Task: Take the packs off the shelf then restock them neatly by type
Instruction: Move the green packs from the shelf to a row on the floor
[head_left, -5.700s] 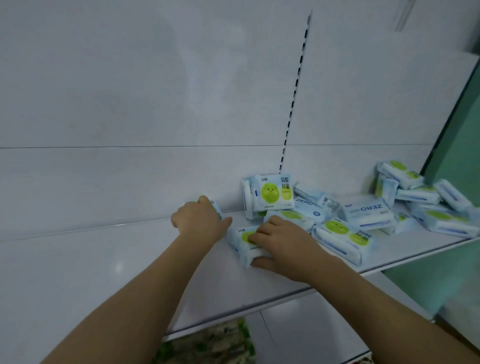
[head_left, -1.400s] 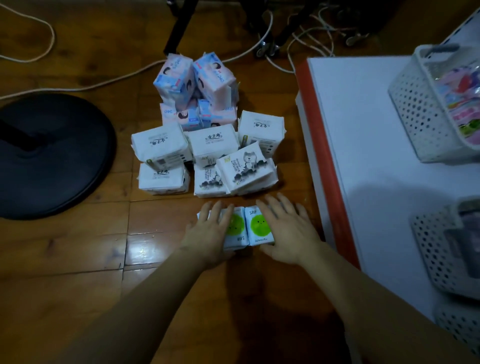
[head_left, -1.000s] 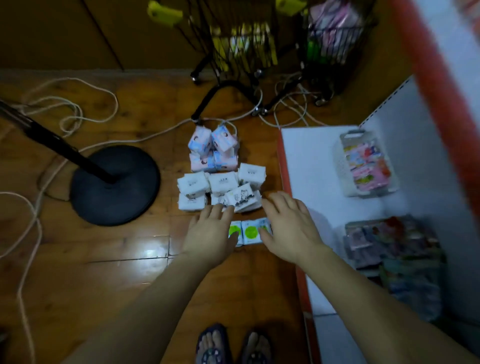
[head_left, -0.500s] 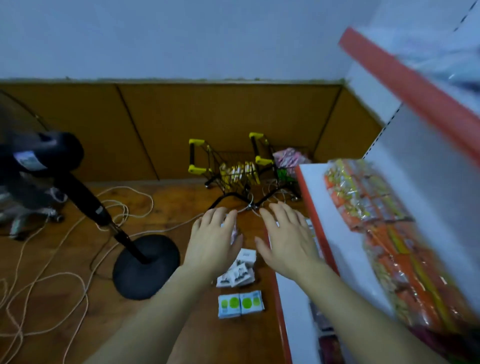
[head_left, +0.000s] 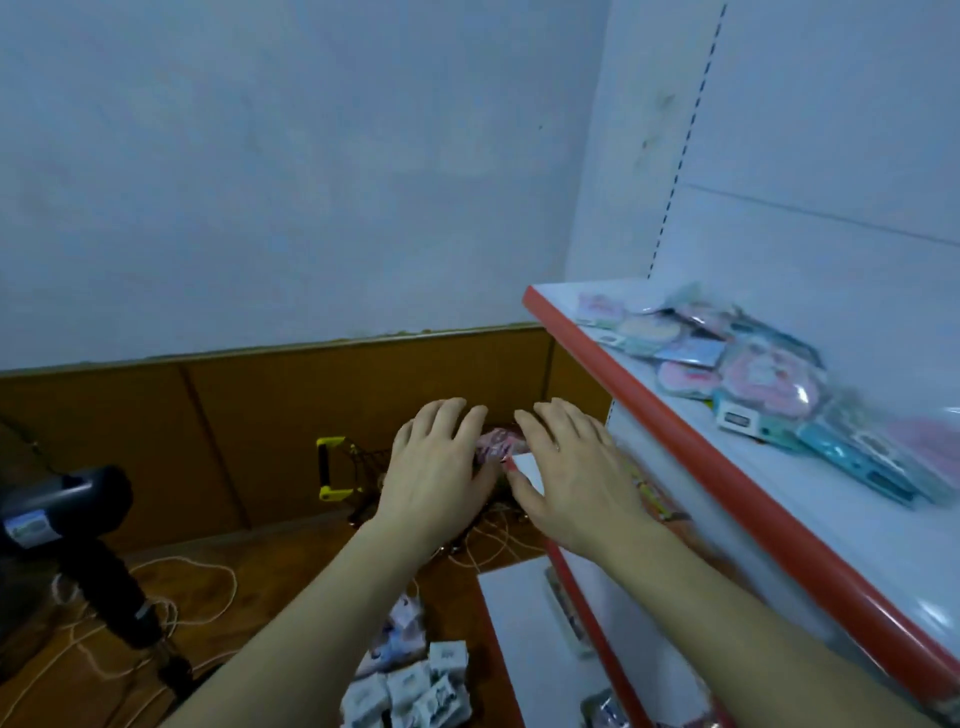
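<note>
My left hand (head_left: 435, 470) and right hand (head_left: 574, 470) float side by side in the air, fingers straight and loosely spread, holding nothing. Far below my wrists a heap of white packs (head_left: 415, 691) lies on the wooden floor (head_left: 93, 686). Off to the right of my right fingers, a red-edged shelf (head_left: 701, 457) carries blurred pink and teal packets (head_left: 753, 379).

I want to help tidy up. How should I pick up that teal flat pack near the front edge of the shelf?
Probably pinch the teal flat plastic pack across its long, thin sides, reaching from the red shelf edge, because it lies flat with that side facing outward.
</note>
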